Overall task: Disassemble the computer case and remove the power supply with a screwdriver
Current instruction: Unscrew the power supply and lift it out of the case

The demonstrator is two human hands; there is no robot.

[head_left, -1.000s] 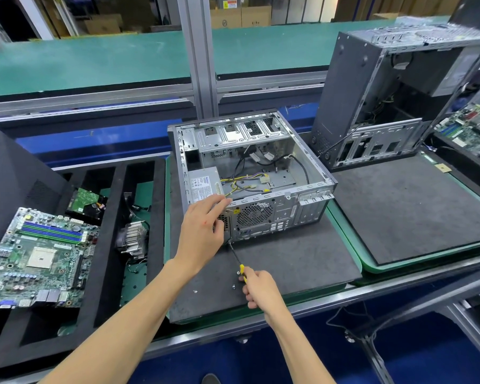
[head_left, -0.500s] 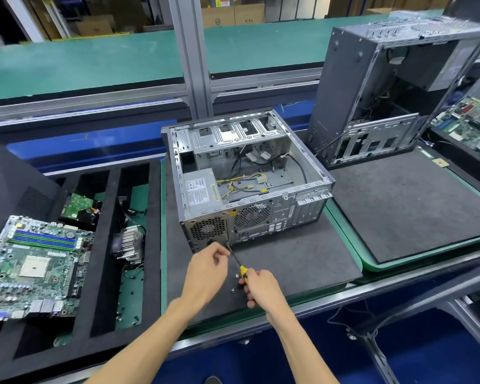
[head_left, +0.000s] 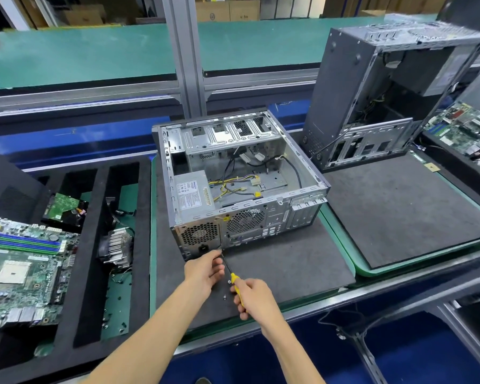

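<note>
1. Head view: a dark grey foam mat (head_left: 288,261) on a factory workbench carries the open grey steel computer case (head_left: 241,187), lying on its side with its rear panel toward the person.
2. The boxy silver power supply (head_left: 193,194) sits in the case's near-left corner.
3. The right hand (head_left: 254,296) grips the yellow-handled screwdriver (head_left: 231,273), tip at the rear panel's lower edge (likely a mounting screw).
4. The left hand (head_left: 204,270) pinches the shaft, probably steadying it.

Right hand (head_left: 251,296) gripping yellow-handled screwdriver (head_left: 234,281), left hand (head_left: 204,270) pinching its shaft, tip at the open grey metal computer case (head_left: 261,214), silver power supply (head_left: 193,194) inside
</note>
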